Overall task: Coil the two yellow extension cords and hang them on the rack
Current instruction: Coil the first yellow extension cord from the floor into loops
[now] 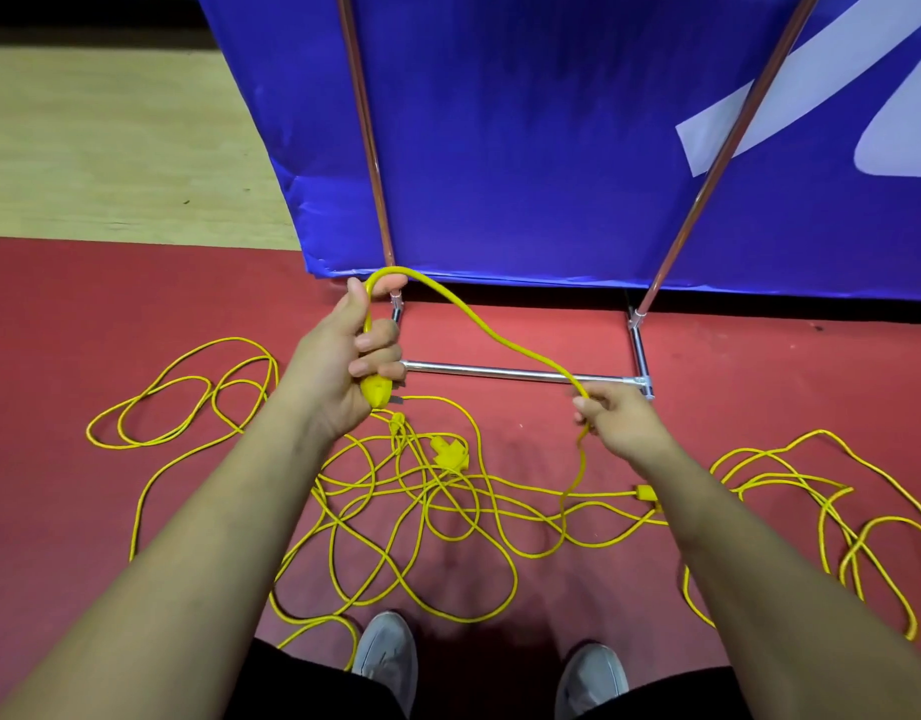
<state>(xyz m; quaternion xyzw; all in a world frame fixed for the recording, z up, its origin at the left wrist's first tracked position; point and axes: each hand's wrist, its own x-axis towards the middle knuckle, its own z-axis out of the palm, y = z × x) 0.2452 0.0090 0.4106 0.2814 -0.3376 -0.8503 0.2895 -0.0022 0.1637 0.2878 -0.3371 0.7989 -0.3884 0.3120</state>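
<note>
My left hand (352, 356) is closed around the plug end (376, 393) of a yellow extension cord, held upright. From it the yellow cord (479, 324) arches up and runs down to the right into my right hand (617, 420), which pinches it between thumb and fingers. Below my hands the rest of the yellow cords (422, 511) lie tangled in loose loops on the red floor, with a yellow socket block (450, 452) in the middle and a connector (646, 493) at the right. The metal rack (515, 374) stands just beyond my hands, its two poles rising in front of a blue banner.
A blue banner (552, 148) hangs behind the rack poles. The rack's base bar and feet (640, 350) sit on the red carpet (84, 314). A wooden floor (110, 148) lies at the far left. My grey shoes (388, 646) stand at the cords' near edge.
</note>
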